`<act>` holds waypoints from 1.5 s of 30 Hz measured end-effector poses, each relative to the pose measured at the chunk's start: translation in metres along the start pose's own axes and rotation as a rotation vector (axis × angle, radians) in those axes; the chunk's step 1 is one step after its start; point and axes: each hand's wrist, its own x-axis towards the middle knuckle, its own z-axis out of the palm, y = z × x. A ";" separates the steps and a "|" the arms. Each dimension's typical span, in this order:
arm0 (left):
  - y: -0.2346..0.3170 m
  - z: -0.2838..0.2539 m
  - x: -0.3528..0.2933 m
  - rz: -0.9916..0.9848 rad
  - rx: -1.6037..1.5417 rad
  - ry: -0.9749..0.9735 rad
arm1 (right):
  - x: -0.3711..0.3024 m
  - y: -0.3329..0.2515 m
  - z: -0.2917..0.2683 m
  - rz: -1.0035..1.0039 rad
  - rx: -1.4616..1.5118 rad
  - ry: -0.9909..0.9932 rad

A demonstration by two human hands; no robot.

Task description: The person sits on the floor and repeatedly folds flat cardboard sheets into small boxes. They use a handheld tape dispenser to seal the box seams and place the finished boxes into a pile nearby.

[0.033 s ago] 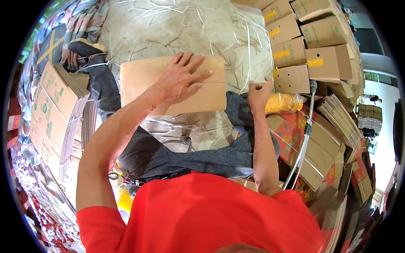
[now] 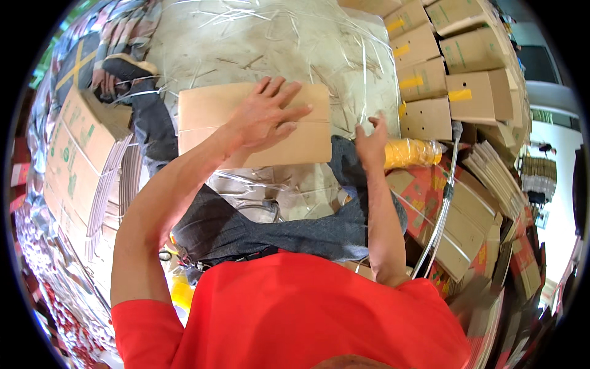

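Apparently for steadying, left hand (image 2: 265, 115) lies spread, unclenched, on creased brown rectangular cardboard (image 2: 206, 126); right hand (image 2: 372, 146) half-curled by thin white strap (image 2: 364, 80), pinch or not, can't tell.

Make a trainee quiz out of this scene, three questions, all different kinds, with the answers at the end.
1. Which hand lies with its fingers spread on the plain brown cardboard in front of the person?
2. What colour shows through the plastic-wrapped bundle beside the right hand?
A) blue
B) yellow
C) green
3. True or false: both hands are resting on that cardboard.

Key:
1. The left hand.
2. B.
3. False; the right hand is off to its right.
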 end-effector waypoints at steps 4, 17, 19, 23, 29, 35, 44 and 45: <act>-0.003 0.009 -0.003 -0.012 -0.096 0.060 | -0.014 -0.036 0.043 0.285 0.441 -0.424; 0.041 -0.042 -0.132 -0.494 -0.245 0.556 | -0.026 -0.053 0.053 0.397 0.456 -0.556; 0.049 -0.040 -0.222 -0.825 -0.108 0.657 | -0.025 -0.055 0.053 0.429 0.489 -0.608; 0.076 -0.003 -0.389 -1.609 -0.017 0.584 | -0.023 -0.061 0.047 0.443 0.486 -0.582; 0.144 0.094 -0.499 -1.995 -0.098 -0.155 | -0.023 -0.059 0.045 0.392 0.526 -0.696; 0.147 0.133 -0.506 -1.946 -0.028 0.229 | -0.019 -0.046 0.050 0.382 0.602 -0.672; 0.109 -0.064 -0.389 -1.810 -0.117 0.570 | -0.022 -0.054 0.064 0.482 0.508 -0.567; 0.103 -0.093 -0.362 -1.708 -0.073 0.606 | -0.022 -0.055 0.064 0.455 0.515 -0.600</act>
